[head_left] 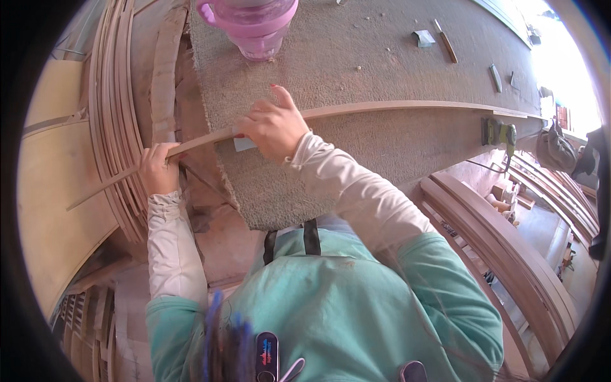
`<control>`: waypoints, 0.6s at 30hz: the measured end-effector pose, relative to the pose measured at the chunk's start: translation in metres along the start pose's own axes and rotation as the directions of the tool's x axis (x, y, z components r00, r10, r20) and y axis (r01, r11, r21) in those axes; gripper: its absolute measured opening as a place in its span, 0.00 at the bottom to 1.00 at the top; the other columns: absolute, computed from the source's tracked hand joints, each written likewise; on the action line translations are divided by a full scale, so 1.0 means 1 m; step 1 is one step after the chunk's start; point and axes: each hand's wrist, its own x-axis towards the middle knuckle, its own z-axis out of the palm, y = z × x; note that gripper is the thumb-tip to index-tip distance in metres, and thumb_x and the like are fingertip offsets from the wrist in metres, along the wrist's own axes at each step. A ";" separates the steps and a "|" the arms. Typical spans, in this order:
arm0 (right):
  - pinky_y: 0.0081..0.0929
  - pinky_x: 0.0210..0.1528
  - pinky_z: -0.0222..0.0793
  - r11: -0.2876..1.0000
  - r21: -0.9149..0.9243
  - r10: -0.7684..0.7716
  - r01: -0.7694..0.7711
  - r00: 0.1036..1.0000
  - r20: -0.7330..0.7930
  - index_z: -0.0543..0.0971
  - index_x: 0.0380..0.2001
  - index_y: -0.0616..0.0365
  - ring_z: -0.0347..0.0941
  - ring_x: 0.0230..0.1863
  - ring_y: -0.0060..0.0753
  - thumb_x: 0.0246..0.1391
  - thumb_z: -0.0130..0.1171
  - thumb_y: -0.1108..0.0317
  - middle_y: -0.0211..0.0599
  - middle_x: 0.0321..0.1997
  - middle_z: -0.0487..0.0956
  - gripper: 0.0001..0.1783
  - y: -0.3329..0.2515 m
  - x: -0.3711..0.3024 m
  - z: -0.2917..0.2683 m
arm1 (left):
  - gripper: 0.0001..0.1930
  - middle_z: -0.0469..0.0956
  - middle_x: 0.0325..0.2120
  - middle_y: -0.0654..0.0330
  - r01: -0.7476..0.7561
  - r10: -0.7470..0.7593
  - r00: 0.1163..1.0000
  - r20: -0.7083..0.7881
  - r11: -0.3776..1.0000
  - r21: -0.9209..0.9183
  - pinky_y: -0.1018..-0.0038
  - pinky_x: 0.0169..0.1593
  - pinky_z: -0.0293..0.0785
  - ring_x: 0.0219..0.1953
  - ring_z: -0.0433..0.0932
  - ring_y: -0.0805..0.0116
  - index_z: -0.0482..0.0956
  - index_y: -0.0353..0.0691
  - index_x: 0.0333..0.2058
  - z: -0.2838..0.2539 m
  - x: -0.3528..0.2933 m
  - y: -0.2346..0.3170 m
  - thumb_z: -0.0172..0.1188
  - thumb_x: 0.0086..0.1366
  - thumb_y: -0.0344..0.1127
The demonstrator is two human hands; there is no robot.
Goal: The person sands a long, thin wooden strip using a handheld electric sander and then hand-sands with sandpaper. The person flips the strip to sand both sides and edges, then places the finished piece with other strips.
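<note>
A long, thin wooden strip [382, 106] crosses the carpet-covered table and sticks out past its left edge. My left hand [160, 169] is closed around the strip off that edge. Farther right, my right hand [277, 129] has its fingers curled over the strip, with the thumb raised. A small pale flat piece [244, 144] shows just under the right hand's fingers; whether the hand grips it too, I cannot make out.
A pink translucent jug [258, 28] stands at the far side of the table [331, 70]. Toward the right lie a knife-like tool [447, 43], a small sheet [424, 39] and a green power sander [499, 134]. Stacked wooden strips [114, 95] are on the left, curved boards [503, 254] on the right.
</note>
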 end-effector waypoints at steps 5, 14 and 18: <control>0.65 0.73 0.35 0.976 0.015 0.216 -0.219 0.972 0.096 0.78 0.53 0.34 0.71 0.62 0.34 0.61 0.52 0.67 0.18 0.54 0.81 0.19 0.081 -0.073 -0.034 | 0.10 0.79 0.26 0.64 0.030 -0.029 0.999 -0.023 0.999 0.024 0.65 0.38 0.70 0.31 0.75 0.58 0.82 0.47 0.30 0.000 -0.009 0.001 0.70 0.52 0.43; 0.57 0.74 0.36 0.964 -0.121 0.223 -0.239 0.966 -0.133 0.82 0.51 0.38 0.74 0.57 0.28 0.59 0.60 0.64 0.21 0.48 0.84 0.16 0.100 -0.101 -0.039 | 0.15 0.79 0.27 0.66 -0.012 0.013 0.999 -0.039 0.999 0.043 0.66 0.39 0.69 0.31 0.75 0.59 0.82 0.48 0.31 0.004 -0.006 0.003 0.63 0.57 0.54; 0.62 0.74 0.33 0.979 -0.019 0.201 -0.203 0.976 -0.082 0.79 0.53 0.36 0.73 0.59 0.26 0.58 0.60 0.62 0.20 0.50 0.82 0.18 0.086 -0.085 -0.027 | 0.17 0.80 0.28 0.65 -0.025 0.027 0.999 -0.036 0.998 0.055 0.66 0.38 0.69 0.31 0.75 0.58 0.82 0.47 0.31 0.004 -0.005 0.000 0.63 0.58 0.54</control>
